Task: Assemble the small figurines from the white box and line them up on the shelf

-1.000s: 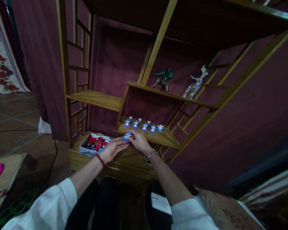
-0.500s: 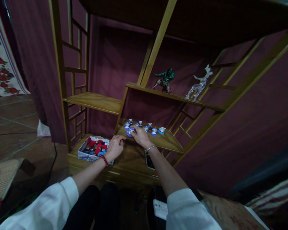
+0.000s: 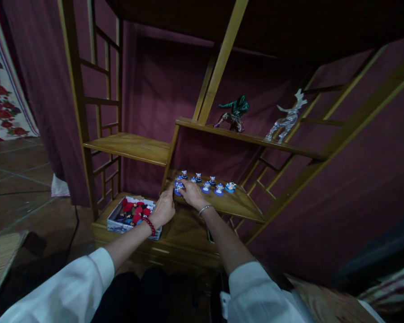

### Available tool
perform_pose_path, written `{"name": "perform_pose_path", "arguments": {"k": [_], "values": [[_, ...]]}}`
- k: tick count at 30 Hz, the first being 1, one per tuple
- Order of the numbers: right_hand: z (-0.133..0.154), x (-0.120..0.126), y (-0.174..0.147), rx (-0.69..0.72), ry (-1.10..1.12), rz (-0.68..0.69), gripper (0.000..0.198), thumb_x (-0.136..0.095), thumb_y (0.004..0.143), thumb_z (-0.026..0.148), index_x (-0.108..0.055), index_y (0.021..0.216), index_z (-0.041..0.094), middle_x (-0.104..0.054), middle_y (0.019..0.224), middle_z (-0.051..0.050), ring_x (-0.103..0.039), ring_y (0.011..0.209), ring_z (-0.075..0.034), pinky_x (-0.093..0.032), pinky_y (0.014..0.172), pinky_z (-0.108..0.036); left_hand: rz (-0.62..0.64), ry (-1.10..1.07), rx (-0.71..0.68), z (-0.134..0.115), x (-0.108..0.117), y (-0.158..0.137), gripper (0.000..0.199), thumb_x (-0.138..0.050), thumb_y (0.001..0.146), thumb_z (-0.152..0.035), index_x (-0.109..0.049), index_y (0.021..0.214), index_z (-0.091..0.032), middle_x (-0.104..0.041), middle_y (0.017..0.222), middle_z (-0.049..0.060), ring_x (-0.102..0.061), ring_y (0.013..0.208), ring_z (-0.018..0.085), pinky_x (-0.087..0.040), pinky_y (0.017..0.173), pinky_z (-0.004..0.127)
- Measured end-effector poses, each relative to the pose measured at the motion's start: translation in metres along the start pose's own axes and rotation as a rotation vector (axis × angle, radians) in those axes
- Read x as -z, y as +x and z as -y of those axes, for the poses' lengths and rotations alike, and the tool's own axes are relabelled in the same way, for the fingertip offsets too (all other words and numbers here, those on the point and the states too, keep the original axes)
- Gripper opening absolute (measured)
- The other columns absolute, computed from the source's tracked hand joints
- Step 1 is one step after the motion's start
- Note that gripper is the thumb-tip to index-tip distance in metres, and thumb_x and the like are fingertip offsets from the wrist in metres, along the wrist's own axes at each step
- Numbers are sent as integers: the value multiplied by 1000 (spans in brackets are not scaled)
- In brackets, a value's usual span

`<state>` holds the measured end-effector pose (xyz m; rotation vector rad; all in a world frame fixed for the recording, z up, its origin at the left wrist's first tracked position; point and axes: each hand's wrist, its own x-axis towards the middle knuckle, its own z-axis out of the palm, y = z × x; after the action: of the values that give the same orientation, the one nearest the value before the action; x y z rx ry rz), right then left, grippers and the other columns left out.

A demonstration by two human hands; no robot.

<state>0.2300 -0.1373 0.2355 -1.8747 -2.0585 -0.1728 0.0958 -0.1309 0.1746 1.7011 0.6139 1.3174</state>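
Observation:
My right hand (image 3: 192,195) pinches a small purple-and-white figurine (image 3: 179,188) by its side, at the left front of the low wooden shelf (image 3: 235,204). Just left of it, my left hand (image 3: 164,210) has loosely bent fingers, their tips close to the same figurine and the shelf's front edge; nothing shows in them. More purple figurines (image 3: 218,189) stand in a front row. Behind them are several dark-based figurines (image 3: 198,177), and a blue-based figurine (image 3: 230,186) stands at the right end. My right hand partly hides the row.
Under my left wrist, an open box (image 3: 116,225) holds red, blue and dark pieces. On the shelf above stand a green-clad crouching figure (image 3: 236,112) and a clear deer figurine (image 3: 286,119). A dark phone (image 3: 210,235) lies partly behind my right forearm.
My right hand has moved slightly left and down with the purple figurine. The fingers of my left hand have turned up toward it. The view has shifted a little.

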Motion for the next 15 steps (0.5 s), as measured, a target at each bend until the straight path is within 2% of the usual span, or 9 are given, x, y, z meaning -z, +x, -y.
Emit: {"name": "perform_pose_path", "arguments": {"k": [5, 7, 10, 15], "values": [[-6, -11, 5, -19, 38, 0, 37, -54, 75, 20, -52, 112, 22, -62, 102, -6, -58, 89, -18, -41, 78, -26, 58, 451, -45, 6, -5, 11, 66, -41, 65, -1, -26, 129, -1, -42, 125, 23, -38, 118, 26, -30, 99, 43], [-10, -17, 5, -19, 81, -17, 38, -54, 75, 20, -51, 113, 23, -63, 99, -5, -58, 86, -17, -42, 77, -26, 80, 563, -69, 8, -6, 14, 67, -40, 65, -1, -23, 130, 1, -41, 125, 24, -39, 118, 26, -32, 98, 42], [-17, -27, 1, 9, 210, -82, 41, -56, 73, 22, -51, 113, 22, -63, 96, -5, -58, 84, -17, -44, 76, -27, 97, 616, -70, 10, -6, 17, 70, -41, 63, -1, -20, 130, 1, -42, 125, 23, -39, 118, 25, -33, 98, 40], [-29, -37, -8, 19, 451, -223, 39, -52, 76, 34, -50, 112, 19, -61, 102, -6, -57, 89, -16, -44, 82, -30, 124, 605, 6, 8, -6, 21, 76, -47, 63, -6, -16, 132, 2, -35, 130, 25, -32, 123, 26, -29, 100, 38]]}}
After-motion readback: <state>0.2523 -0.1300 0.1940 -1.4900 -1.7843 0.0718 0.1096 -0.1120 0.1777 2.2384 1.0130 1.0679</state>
